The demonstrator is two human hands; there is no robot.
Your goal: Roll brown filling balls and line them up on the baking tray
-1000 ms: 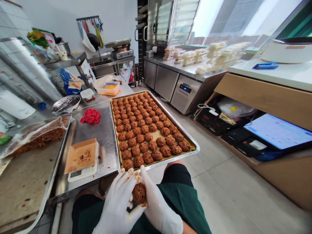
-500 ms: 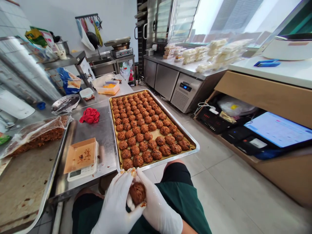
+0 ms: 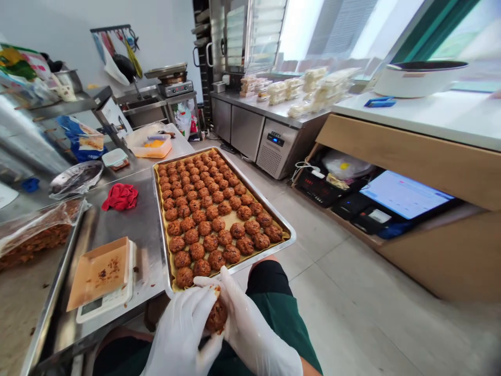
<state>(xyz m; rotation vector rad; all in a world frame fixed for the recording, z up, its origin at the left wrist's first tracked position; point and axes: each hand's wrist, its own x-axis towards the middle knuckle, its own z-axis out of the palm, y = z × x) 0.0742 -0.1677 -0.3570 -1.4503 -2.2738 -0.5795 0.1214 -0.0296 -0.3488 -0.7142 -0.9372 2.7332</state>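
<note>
Both my hands wear white gloves and are cupped together over my lap, just below the table's front edge. Between them sits a brown, nutty dough ball (image 3: 216, 315). My left hand (image 3: 182, 334) wraps it from the left and my right hand (image 3: 254, 334) presses it from the right. Right above them lies a metal baking tray (image 3: 230, 164) lined with yellow paper and filled with several rows of round brown cookies (image 3: 207, 209). Its near left corner holds a bare patch of paper.
A small scale (image 3: 104, 297) carrying a tan cardboard tray stands left of the baking tray on the steel table (image 3: 146, 230). Further left is a big pan with a plastic-covered mass of brown dough (image 3: 33, 235). A red cloth (image 3: 120, 197) lies behind. A counter with a screen (image 3: 405, 194) is on the right.
The view has swung right, so the table and tray sit further left. My hands have closed more tightly round the dough ball, which now shows less.
</note>
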